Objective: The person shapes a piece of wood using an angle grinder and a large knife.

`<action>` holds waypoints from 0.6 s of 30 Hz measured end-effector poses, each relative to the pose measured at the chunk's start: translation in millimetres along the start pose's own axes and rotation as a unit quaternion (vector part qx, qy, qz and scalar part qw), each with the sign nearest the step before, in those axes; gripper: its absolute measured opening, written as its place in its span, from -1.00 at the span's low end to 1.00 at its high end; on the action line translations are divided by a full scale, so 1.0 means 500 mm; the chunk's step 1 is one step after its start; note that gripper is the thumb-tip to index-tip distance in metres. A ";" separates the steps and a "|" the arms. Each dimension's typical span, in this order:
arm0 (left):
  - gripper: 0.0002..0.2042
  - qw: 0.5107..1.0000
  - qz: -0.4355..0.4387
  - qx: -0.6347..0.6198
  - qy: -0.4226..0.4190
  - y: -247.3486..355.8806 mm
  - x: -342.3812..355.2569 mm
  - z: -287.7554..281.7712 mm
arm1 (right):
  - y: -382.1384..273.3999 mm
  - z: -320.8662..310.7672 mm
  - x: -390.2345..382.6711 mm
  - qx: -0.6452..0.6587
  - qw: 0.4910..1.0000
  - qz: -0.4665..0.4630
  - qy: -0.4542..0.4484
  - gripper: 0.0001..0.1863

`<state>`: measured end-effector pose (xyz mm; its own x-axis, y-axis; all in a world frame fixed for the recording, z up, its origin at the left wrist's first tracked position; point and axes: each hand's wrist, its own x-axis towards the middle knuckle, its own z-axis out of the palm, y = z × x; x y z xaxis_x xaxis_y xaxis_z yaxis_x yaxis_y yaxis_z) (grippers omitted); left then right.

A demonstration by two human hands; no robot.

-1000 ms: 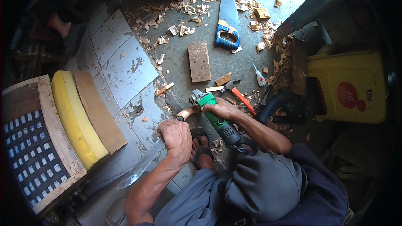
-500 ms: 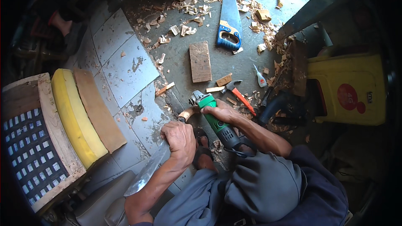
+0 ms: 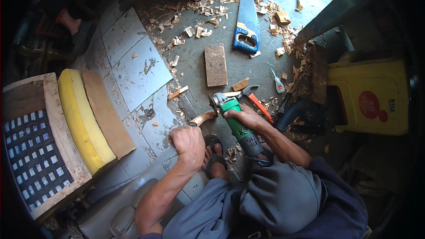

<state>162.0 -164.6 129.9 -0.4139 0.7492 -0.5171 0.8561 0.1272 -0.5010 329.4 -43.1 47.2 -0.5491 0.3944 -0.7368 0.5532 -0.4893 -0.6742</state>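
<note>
My left hand is closed in a fist around a machete at the base of its curved wooden handle. The handle points up and right out of the fist, while the blade behind the hand is hard to make out against the floor. A green angle grinder is in my right hand, fingers wrapped over its body. Its disc end lies close by the handle's tip; whether they touch I cannot tell. My sandalled foot is below the handle.
Ahead lie a wooden block, a handsaw, an orange-handled hammer and a small white bottle among wood shavings. A yellow plastic container stands right. At left is a frame with black webbing and yellow foam.
The grinder's disc end has moved from above the handle to its tip, and more of the wooden handle shows. The machete blade, plain before, is now hard to see. The view has shifted slightly.
</note>
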 end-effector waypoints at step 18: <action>-0.79 0.956 0.007 -0.278 -0.091 -0.101 0.031 0.068 | 0.027 -0.010 -0.013 -0.007 0.999 0.006 -0.036 -0.33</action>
<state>101.9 -181.3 123.5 -0.4056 0.6347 -0.6577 0.8728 0.4826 -0.0725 343.9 -48.4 42.7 -0.5861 0.3319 -0.7391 0.5685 -0.4815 -0.6671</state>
